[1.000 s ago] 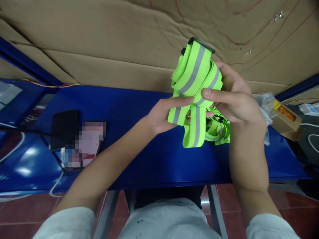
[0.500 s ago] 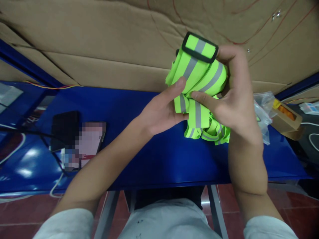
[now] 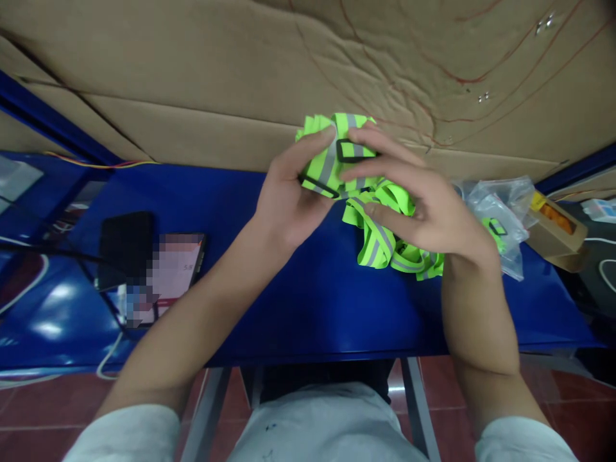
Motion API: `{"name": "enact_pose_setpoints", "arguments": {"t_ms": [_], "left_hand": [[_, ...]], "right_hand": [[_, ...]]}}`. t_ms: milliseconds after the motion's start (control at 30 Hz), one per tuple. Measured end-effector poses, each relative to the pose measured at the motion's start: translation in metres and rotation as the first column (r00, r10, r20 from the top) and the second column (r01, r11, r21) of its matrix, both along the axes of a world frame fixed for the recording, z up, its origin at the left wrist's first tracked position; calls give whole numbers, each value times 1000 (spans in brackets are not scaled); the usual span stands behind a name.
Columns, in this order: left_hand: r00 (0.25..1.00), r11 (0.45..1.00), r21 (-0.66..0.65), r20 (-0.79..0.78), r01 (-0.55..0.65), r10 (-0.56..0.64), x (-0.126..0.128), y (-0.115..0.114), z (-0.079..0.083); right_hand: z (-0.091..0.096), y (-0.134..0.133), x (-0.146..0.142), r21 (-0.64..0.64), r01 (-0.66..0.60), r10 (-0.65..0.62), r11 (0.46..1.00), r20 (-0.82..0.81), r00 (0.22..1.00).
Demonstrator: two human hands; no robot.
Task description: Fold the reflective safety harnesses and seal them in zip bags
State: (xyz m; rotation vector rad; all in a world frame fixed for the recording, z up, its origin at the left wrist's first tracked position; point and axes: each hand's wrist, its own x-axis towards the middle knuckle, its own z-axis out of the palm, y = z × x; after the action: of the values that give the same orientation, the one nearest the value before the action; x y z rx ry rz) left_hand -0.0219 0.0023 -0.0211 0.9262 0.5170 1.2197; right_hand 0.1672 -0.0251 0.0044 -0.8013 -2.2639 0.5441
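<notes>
Above the glossy blue table (image 3: 289, 308), bunched crosswise between both hands: neon-green reflective strap with black buckles (image 3: 380, 244). Left hand (image 3: 289, 199) pinching its left end, right hand (image 3: 423, 205) closed over the right end, the rest trailing beneath that palm.

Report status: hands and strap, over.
Left hand and right hand both shut on strap, held over table. Strap bunched, tail trailing onto table. Bag beside right hand, not in the way.
</notes>
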Motion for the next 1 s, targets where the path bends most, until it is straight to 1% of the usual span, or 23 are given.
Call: {"name": "enact_pose_setpoints", "arguments": {"t_ms": [33,67,100,167,200,233,267,300,333,367,400,433,500,633,700,767,867,933,1000], "left_hand": [[1000,1000,10,9,-2,2,-1,3,-3],[1000,1000,27,19,8,-9,-2,5,-5],[1000,999,51,22,20,-21,-2,5,-6],[1000,994,107,10,19,-20,-2,3,-8],[1000,991,131,0,9,-9,-1,0,-9],[1000,989,149,-6,4,-3,0,-3,-9],[1000,987,162,-3,0,1,2,-6,-9],[1000,985,174,10,-8,7,2,-9,-9],[1000,982,189,25,-17,12,3,-12,-9],[999,978,209,37,-26,19,3,-14,-8],[999,972,232,42,-37,28,2,-15,-7],[998,966,253,40,-50,41,1,-16,-6],[998,949,309,14,-63,61,-2,-17,-4],[978,908,416,-167,-45,125,-9,-18,-4],[967,894,448,-218,-21,132,-9,-18,-6],[970,878,477,-194,-37,146,-6,-19,-10],[963,886,445,-153,-132,221,2,-19,-16],[969,897,418,-124,-143,212,9,-18,-20],[983,889,435,-42,-141,177,16,-15,-24]], "right_hand": [[1,0,0,-22,-6,5,1000,-66,998],[1,0,0,-37,21,-27,999,-169,985],[0,2,0,-40,69,-78,997,-290,954],[-4,7,-2,-74,155,-171,985,-509,843],[-7,9,-4,-129,156,-202,979,-573,794],[-10,11,-6,-214,121,-229,969,-608,760],[-13,12,-9,-320,50,-249,946,-620,744],[-15,12,-12,-422,-28,-268,906,-625,733],[-17,11,-16,-498,-93,-283,862,-625,727],[-18,9,-21,-542,-131,-293,830,-624,725],[-19,7,-25,-561,-142,-302,815,-621,723],[-19,4,-29,-559,-132,-306,819,-619,723],[-17,0,-34,-523,-88,-301,848,-613,731],[-14,-6,-32,-420,-62,-243,905,-632,736],[-16,-5,-31,-391,-8,-260,920,-626,735],[-21,-3,-33,-389,68,-311,919,-605,733],[-31,2,-37,-386,151,-366,910,-579,728],[-33,6,-37,-377,155,-366,913,-592,718],[-32,11,-29,-382,105,-341,918,-627,701]]}}
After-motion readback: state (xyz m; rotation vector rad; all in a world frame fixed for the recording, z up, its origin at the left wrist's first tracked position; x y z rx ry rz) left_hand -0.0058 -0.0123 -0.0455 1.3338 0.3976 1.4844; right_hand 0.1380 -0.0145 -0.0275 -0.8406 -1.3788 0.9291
